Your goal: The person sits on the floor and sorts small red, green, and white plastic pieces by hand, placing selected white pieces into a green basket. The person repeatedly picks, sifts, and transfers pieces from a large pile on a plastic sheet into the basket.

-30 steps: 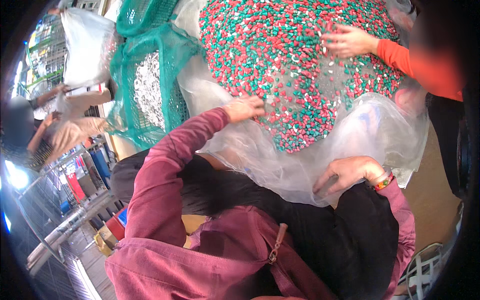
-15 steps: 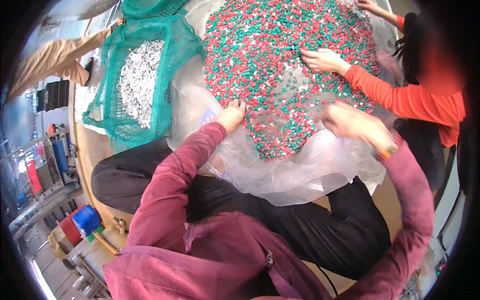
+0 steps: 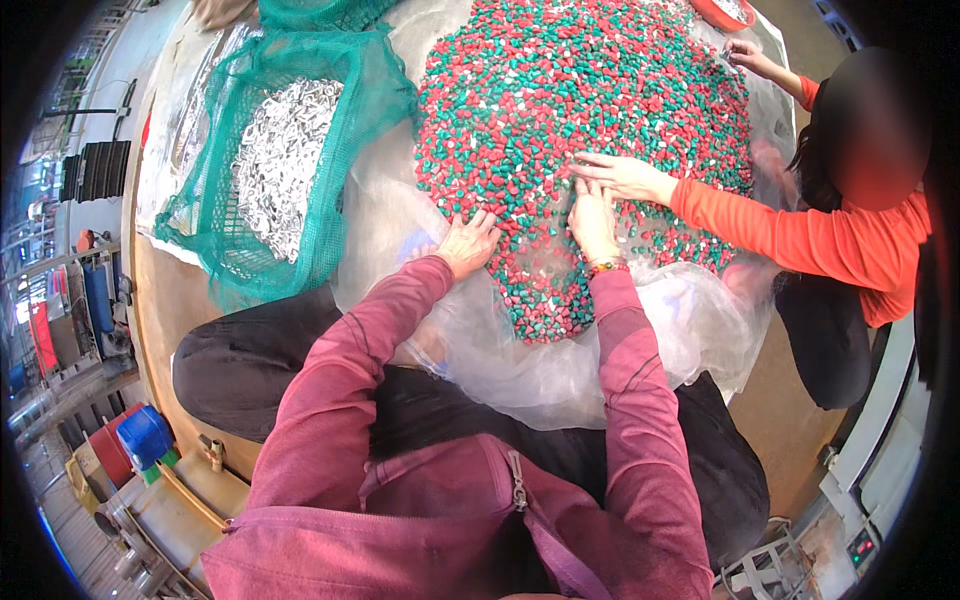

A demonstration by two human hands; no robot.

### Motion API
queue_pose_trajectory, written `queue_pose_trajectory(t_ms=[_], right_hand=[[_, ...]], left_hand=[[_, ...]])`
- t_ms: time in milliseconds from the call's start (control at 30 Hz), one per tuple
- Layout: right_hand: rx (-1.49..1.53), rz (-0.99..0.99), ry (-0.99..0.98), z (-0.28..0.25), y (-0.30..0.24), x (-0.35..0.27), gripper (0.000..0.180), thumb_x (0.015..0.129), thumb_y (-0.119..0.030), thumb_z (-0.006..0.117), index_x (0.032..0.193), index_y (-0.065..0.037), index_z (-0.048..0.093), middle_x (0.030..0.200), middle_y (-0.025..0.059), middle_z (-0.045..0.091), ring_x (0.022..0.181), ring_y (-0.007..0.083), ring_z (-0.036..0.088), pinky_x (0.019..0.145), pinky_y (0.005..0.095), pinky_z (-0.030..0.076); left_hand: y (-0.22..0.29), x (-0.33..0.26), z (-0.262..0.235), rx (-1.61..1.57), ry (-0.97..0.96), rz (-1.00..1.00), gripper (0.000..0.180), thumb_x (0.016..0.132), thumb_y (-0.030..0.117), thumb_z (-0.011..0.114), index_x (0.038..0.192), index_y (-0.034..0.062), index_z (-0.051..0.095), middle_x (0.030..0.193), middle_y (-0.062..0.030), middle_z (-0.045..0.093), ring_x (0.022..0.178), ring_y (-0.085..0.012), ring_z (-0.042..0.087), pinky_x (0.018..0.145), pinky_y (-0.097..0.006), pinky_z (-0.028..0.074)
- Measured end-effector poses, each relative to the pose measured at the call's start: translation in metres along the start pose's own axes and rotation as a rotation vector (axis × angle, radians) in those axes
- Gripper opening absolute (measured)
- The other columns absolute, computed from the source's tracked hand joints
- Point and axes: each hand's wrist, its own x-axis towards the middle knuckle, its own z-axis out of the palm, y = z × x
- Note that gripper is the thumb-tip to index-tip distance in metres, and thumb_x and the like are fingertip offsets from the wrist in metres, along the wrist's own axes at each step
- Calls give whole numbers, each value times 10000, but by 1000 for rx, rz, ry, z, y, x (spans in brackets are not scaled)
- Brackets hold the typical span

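A wide heap of small red, green and whitish pieces (image 3: 520,120) lies on a translucent mesh sheet (image 3: 480,360) in front of me. At the heap's near left edge rests my left hand (image 3: 468,245), its fingers apart and slightly bent on the pieces and sheet. My right hand (image 3: 595,222) reaches into the heap's middle, fingers stretched forward among the pieces; I cannot see anything held in it. Right beside its fingertips is a co-worker's hand (image 3: 630,178), from an orange sleeve. That person's other hand (image 3: 755,58) is at the heap's far right edge.
To the left stands a basket lined with green netting (image 3: 350,110), holding many small silvery parts (image 3: 290,150). More green netting (image 3: 320,12) lies behind it. A red bowl (image 3: 722,12) sits at the far right. The co-worker (image 3: 850,230) sits close on my right.
My right hand has moved left and forward from above the sheet into the heap. The co-worker's near hand has shifted slightly left and nearer. My left hand stays at the edge; the view has shifted.
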Motion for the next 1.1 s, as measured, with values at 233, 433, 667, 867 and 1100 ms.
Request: queue_pose_trajectory(t_ms=[233, 433, 667, 867, 1100], right_hand=[[372, -162, -47, 3, -45, 4, 403, 812, -7, 537, 1211, -50, 561, 1118, 149, 563, 1080, 336, 535, 907, 425, 462], [609, -145, 65, 17, -84, -18, 527, 823, 27, 517, 1340, -46, 449, 1322, 177, 481, 1273, 334, 426, 1070, 416, 362], [246, -454, -253, 40, -137, -22, 504, 897, -279, 455, 1380, -136, 439, 1450, 87, 398, 1396, 275, 269, 1143, 488, 199], [-39, -507, -185, 23, -26, 16, 571, 863, -282, 543, 1412, -251, 389, 1384, 42, 467, 1342, 271, 346, 1095, 508, 265], [-232, -490, -456, -53, 57, -63, 627, 910, -273, 503, 1471, -373, 242, 1541, -63, 240, 1419, 280, 213, 1140, 581, 101]], left_hand=[[-7, 15, -21, -89, 74, -119, 444, 761, 308, 680, 1087, 33, 561, 1165, -142, 483, 1175, -325, 450, 820, -513, 474], [-58, 60, -70, -492, 260, -354, 289, 829, 175, 635, 1016, 0, 502, 843, -221, 644, 823, -385, 641, 711, -471, 505], [-80, 68, -120, -511, 223, -398, 458, 875, 135, 607, 1308, 144, 458, 858, -170, 678, 774, -280, 680, 703, -395, 525], [-2, 42, -76, -650, -361, 6, 363, 748, -34, 552, 1080, 88, 637, 987, -120, 664, 900, -252, 654, 793, -348, 510], [111, 4, 8, -574, -1170, 508, 406, 764, 81, 557, 1161, 130, 626, 1101, -76, 658, 1019, -235, 612, 918, -363, 459]])
